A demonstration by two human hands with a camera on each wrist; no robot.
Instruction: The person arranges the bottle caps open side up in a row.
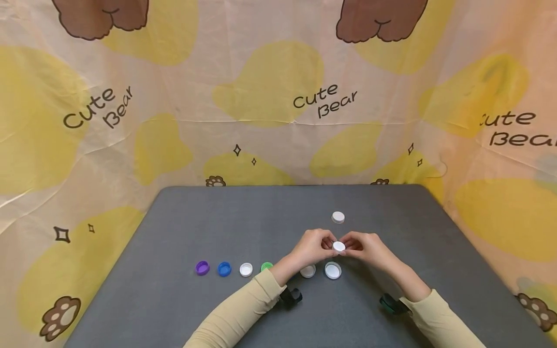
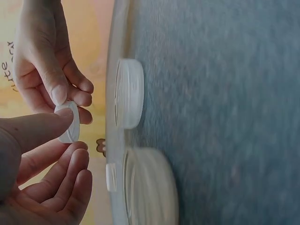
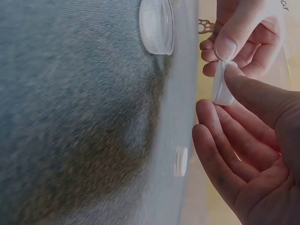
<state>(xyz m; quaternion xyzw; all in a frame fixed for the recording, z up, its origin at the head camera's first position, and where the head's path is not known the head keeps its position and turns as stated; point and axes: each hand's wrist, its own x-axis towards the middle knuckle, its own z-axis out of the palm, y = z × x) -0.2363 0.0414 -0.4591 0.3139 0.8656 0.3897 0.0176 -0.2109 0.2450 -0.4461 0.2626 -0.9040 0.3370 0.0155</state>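
Both hands meet above the right half of the table and pinch one small white bottle cap [image 1: 338, 247] between thumbs and fingers. My left hand [image 1: 314, 246] holds its left side, my right hand [image 1: 366, 247] its right side. In the left wrist view the cap [image 2: 70, 123] is tilted on edge, raised off the tabletop; the right wrist view shows the same cap [image 3: 223, 84] between the two thumbs. Just below the hands lie a larger white cap [image 1: 332, 270] and another white cap [image 1: 308, 271]. Beyond them sits one more white cap [image 1: 338, 217].
On the grey table [image 1: 243, 217], a row of caps runs leftward: a green cap [image 1: 267, 266] partly hidden by the left forearm, a white cap [image 1: 245, 269], a blue cap [image 1: 224, 269] and a purple cap [image 1: 202, 268]. A printed cloth [image 1: 261, 82] hangs behind the table.
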